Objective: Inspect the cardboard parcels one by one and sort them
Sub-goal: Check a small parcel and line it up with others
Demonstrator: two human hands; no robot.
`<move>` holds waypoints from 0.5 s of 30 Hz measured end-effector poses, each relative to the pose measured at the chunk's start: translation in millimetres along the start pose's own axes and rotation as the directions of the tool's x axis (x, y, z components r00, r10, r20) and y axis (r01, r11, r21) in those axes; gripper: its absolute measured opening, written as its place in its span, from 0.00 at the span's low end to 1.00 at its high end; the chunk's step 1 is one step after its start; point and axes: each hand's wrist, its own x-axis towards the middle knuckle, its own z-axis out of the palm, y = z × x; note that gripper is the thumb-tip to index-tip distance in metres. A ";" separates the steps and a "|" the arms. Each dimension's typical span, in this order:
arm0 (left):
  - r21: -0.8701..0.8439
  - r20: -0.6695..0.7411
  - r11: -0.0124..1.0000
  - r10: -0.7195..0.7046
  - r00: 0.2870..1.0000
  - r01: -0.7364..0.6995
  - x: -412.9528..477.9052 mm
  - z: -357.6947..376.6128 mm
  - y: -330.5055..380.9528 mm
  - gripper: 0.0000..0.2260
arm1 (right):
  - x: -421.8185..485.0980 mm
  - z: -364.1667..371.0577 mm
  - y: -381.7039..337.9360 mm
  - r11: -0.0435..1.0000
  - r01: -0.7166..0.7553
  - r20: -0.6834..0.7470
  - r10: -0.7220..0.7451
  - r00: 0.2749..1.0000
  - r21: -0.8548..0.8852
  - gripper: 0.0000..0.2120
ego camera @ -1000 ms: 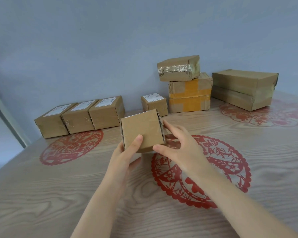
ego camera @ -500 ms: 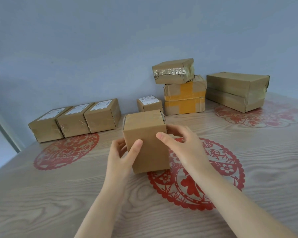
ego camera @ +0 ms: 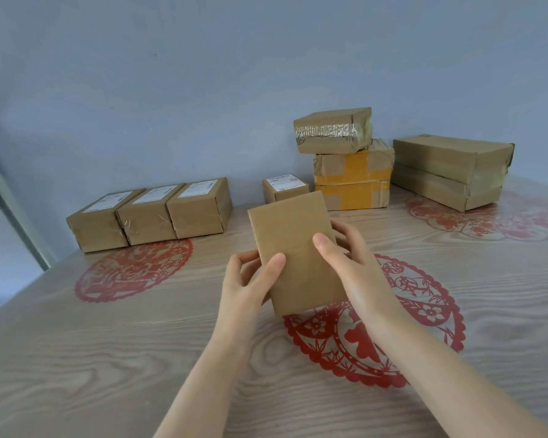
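We see 1 plain brown cardboard parcel (ego camera: 293, 248) held over a wood-grain table (ego camera: 108, 358), its broad face tilted toward us. The left hand (ego camera: 246, 287) grips its left edge and the right hand (ego camera: 353, 268) grips its right edge, each with the thumb pressed on the front. By the far wall, 3 parcels (ego camera: 149, 216) sit side by side, and 1 small parcel (ego camera: 285, 189) stands just beside a yellow-taped parcel (ego camera: 351, 184). Those 3 and the small one carry white labels; we cannot read the print.
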 end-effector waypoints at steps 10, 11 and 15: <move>-0.047 -0.006 0.999 0.001 1.000 -0.001 2.9 -4.4 -1.0 0.29 | -1.3 5.1 1.3 0.993 -0.060 0.162 0.044 0.986 0.098 0.30; -0.040 0.049 0.999 -0.009 0.999 0.011 2.5 -2.9 -2.1 0.31 | -0.7 4.0 0.5 0.992 -0.078 0.142 0.062 0.988 0.104 0.29; -0.056 0.057 0.998 -0.030 0.998 0.034 3.5 0.6 -6.8 0.36 | -3.2 4.4 0.9 0.994 -0.053 0.167 0.036 0.985 0.095 0.23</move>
